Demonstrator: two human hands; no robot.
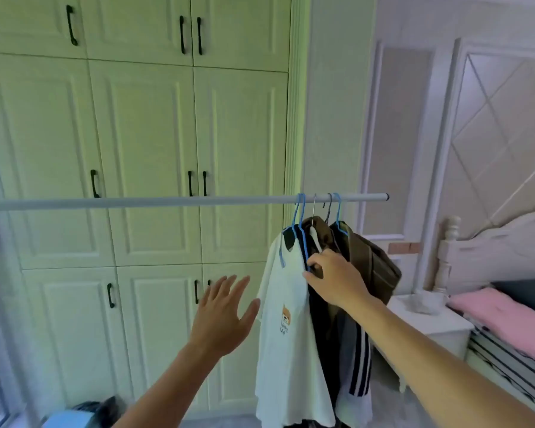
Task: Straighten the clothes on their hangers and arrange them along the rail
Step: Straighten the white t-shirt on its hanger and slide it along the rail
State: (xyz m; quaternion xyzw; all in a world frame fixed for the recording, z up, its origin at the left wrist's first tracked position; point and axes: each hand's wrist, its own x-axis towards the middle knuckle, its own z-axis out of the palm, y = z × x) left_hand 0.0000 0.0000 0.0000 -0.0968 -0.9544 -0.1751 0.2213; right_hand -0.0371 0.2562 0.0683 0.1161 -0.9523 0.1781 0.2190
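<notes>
Head camera view: the clothes hang bunched together near the right end of a pale horizontal rail (167,201), leaving the long left stretch of the rail bare. The right hand (332,278) reaches in at shoulder height of the bunch, its fingers curled around the sloping arm of a blue hanger (303,242) that sits just behind the white T-shirt (286,319), thumb below and fingertips tucked into the dark fabric. The left hand (221,316) is held flat and wide open with fingers spread, holding nothing, just left of the white T-shirt's sleeve edge; whether it touches the cloth cannot be told. The white T-shirt is the frontmost garment, hanging long and fairly smooth, with a small orange dog print and lettering on its chest and a black patch at the collar. Behind it hang a dark garment (320,322), a piece with black and white stripes (357,362), and an olive-brown jacket (374,267) that bulges out to the right. Several hanger hooks, blue, grey and silver, crowd close on the rail. Cream wardrobe doors (136,149) stand behind, and a bed (507,319) with a pink pillow lies to the right.
</notes>
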